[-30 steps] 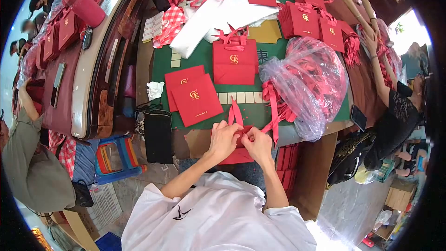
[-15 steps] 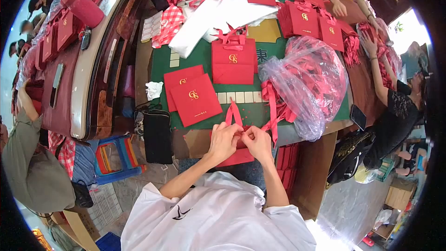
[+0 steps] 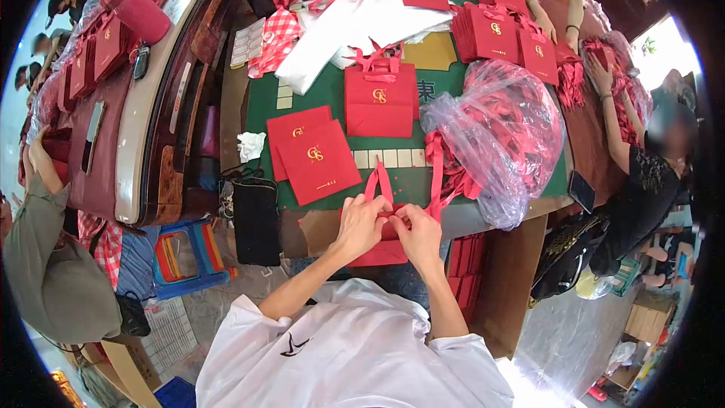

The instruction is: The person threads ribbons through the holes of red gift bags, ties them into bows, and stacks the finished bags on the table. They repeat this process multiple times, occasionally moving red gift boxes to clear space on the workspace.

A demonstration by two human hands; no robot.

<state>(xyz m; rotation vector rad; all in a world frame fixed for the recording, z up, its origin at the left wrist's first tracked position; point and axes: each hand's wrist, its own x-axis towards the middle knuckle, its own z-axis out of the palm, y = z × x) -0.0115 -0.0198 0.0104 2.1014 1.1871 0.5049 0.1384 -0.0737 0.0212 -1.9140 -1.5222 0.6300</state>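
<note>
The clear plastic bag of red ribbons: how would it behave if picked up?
The plastic bag would probably sag, since it looks thin and crinkled. Red ribbons might slip out, as some trail from its left side.

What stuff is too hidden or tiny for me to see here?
In the head view:
Exactly what the left hand and right hand pinch at the red bag: their fingers cover it.
Print on the front flat red piece: too small.
How many ribbons the plastic sack holds: they overlap.
Person in grey-green: partly cut off, left edge.
</note>
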